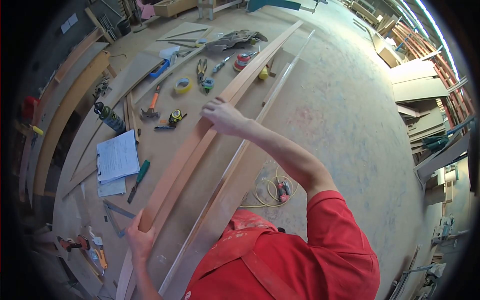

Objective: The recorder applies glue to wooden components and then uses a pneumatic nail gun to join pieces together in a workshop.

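Observation:
A long, pale reddish wooden board (175,172) runs diagonally from the lower left to the top of the view, over the workbench. Near its lower end, my left hand (139,242) is closed round the board's edge. Farther up, my right hand (222,116) reaches across and grips the same board, fingers curled over its far edge. A clipboard with papers (117,157) and a green-handled chisel (139,181) lie left of the board. Closer to my right hand are a yellow tape measure (176,116) and a claw hammer (152,105) with an orange handle.
Pliers (201,70), a roll of tape (183,85) and a red sander (243,61) lie farther along the bench. A dark bottle (110,118) stands at the left. On the floor at right is a red power tool (283,191) with yellow cable. Sheets (417,85) lean along the right side.

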Action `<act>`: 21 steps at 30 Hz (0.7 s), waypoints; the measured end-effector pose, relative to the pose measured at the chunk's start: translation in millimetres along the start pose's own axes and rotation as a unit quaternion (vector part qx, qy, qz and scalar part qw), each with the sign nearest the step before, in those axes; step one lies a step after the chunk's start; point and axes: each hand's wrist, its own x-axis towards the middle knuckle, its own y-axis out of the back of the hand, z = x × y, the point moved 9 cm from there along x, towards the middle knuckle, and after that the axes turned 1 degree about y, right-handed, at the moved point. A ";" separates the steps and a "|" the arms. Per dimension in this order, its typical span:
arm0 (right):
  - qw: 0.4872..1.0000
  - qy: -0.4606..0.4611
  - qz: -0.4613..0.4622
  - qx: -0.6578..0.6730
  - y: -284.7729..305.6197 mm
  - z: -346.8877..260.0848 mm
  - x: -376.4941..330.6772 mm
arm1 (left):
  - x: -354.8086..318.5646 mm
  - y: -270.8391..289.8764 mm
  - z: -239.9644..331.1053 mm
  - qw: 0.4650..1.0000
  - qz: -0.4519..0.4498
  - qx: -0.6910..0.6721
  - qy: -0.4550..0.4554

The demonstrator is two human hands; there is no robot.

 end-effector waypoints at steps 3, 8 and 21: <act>0.996 -0.066 0.054 -0.029 47.9 25.5 -23.9 | -19.4 19.6 35.5 0.999 0.021 0.029 -0.019; 0.992 -0.106 -0.003 -0.069 84.7 68.8 -53.8 | -41.0 34.2 70.4 0.997 0.057 0.011 -0.042; 0.984 -0.009 -0.174 -0.046 93.4 227.4 -132.8 | -56.0 -23.4 108.9 0.999 -0.038 0.002 -0.027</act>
